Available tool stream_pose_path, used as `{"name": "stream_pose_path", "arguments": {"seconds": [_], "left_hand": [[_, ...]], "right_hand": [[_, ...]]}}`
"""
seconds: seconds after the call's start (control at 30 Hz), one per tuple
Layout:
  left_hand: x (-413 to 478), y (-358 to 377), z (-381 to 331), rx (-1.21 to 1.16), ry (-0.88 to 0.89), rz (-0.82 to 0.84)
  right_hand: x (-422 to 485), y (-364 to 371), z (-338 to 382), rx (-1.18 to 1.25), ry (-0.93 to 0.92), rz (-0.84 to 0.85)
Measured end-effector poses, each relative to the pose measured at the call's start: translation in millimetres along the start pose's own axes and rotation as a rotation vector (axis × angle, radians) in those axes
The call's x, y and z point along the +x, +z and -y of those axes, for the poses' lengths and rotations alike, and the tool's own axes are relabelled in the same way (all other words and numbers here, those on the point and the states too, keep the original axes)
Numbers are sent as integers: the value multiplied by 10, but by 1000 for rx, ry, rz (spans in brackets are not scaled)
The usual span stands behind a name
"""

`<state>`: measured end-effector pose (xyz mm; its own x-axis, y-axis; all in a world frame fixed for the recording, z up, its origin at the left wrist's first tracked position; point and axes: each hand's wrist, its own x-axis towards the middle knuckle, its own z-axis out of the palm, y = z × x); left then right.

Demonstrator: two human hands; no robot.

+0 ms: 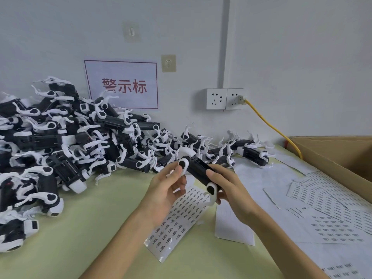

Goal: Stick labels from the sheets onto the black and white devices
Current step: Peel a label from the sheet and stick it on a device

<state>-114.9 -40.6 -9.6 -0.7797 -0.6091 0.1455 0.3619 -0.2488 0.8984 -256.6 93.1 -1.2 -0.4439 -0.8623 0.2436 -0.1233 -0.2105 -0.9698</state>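
Forearms in from the near edge: left hand point(167, 190) pinches the white end of one device point(198, 171), right hand point(227, 188) grips its black body, held above the tabletop point(90, 228). Big pile of devices point(66, 141) far left, cardboard box point(342, 156) right, loose label sheets point(326, 198) near right, one label sheet point(181, 220) under the hands. No label seen on a fingertip. Looks like the orienting step; next needs one hand freed to peel a label.
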Motion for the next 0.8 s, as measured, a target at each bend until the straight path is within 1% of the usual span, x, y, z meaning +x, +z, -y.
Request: {"name": "stream_pose_path", "arguments": {"seconds": [0.07, 0.13, 0.2, 0.23, 0.47, 0.57, 0.67, 0.73, 0.8], "left_hand": [[10, 6, 5, -93, -35, -1], [0, 24, 33, -160, -110, 0], [-10, 32, 59, -96, -187, 20], [-15, 34, 65, -55, -199, 38], [-43, 37, 51, -4, -42, 117], [-59, 61, 54, 7, -26, 147], [-68, 91, 80, -56, -26, 160], [-65, 105, 93, -71, -8, 148], [-65, 111, 97, -37, 23, 130]], "right_hand": [[-3, 9, -6, 53, 34, -7], [-3, 4, -20, 71, 49, -4], [-1, -3, -31, 87, 48, 13], [-2, -3, -31, 99, 47, 17], [5, 19, -54, 74, 23, 39], [20, -2, -58, 74, 45, 23], [43, -22, -78, 60, 72, 1], [52, -9, -90, 14, 68, -17], [56, 10, -84, -54, 48, -46]]}}
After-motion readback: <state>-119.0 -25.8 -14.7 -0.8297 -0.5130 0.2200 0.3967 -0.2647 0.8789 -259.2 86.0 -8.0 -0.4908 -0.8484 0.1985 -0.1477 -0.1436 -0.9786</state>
